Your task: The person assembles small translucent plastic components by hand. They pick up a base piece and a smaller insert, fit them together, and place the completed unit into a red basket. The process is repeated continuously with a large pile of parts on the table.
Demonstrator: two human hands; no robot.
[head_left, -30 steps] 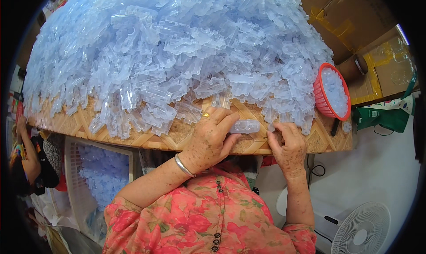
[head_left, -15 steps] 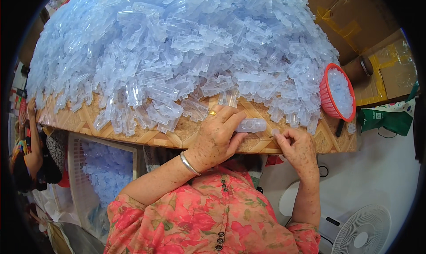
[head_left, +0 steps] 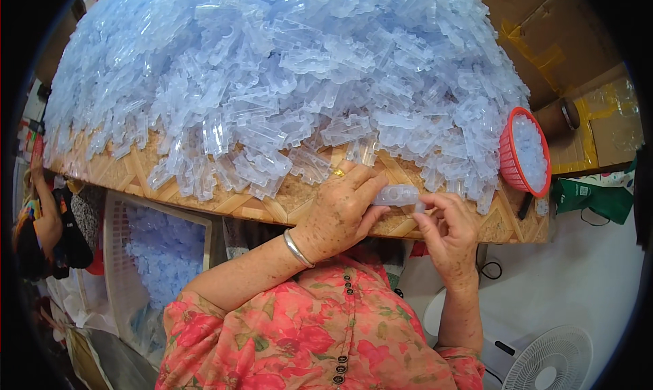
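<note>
At the table's near edge my left hand [head_left: 345, 203] is closed on a clear plastic piece [head_left: 397, 195], long and rounded, which sticks out to the right between thumb and fingers. My right hand [head_left: 449, 230] pinches a small translucent part [head_left: 420, 206] between thumb and forefinger, right against the free end of that piece. Just beyond my left fingers lies another clear plastic piece [head_left: 362, 150] on the tabletop. A large heap of similar clear, bluish plastic pieces [head_left: 286, 70] covers most of the table.
A red basket [head_left: 507, 160] of small translucent parts stands on the right, near a dark stick-like object [head_left: 524, 205]. Below the table at left is a pale crate [head_left: 122, 274] of bluish parts. A white fan [head_left: 552, 359] and cardboard boxes [head_left: 598, 111] are at right. Another person's arm [head_left: 46, 209] shows far left.
My right hand has come left and brought the small part up to the end of the plastic piece. My left hand keeps its hold. The whole view has shifted slightly.
</note>
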